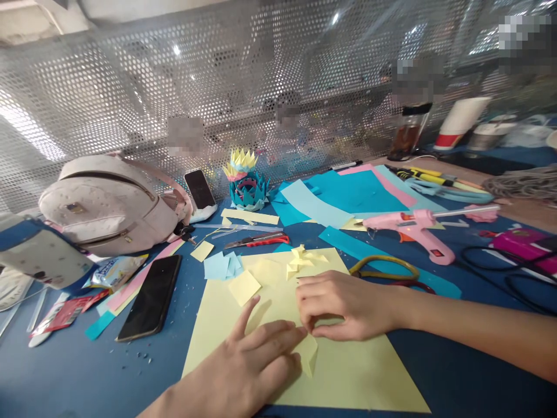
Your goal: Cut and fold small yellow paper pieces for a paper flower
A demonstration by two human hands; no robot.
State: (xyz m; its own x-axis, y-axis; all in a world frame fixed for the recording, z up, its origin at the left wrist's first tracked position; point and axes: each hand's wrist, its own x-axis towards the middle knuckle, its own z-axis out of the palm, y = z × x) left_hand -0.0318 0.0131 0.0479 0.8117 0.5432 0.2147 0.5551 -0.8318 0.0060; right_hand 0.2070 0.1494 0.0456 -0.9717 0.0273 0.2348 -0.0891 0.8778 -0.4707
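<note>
A small folded piece of yellow paper [310, 355] lies at my fingertips on a large yellow sheet. My left hand [256, 354] is palm down, its index finger and thumb against the piece's left side and its little finger stretched away. From the right, my right hand [337, 305] curls over the piece's top, thumb and index finger closed at its edge. The fingers partly hide the paper. Beyond them on the yellow sheet [369, 377] sit several folded yellow pieces [302, 261] and a flat yellow square [245, 287]. Light blue squares [223, 265] overlap the sheet's far left corner.
Yellow-handled scissors [385, 267] and a pink glue gun [413, 226] lie to the right. A red utility knife [261, 239] is beyond the sheet. Left are a phone [152, 299] and a backpack [104, 203]. A blue-and-yellow paper ornament [248, 188] stands by the perforated metal screen [243, 75].
</note>
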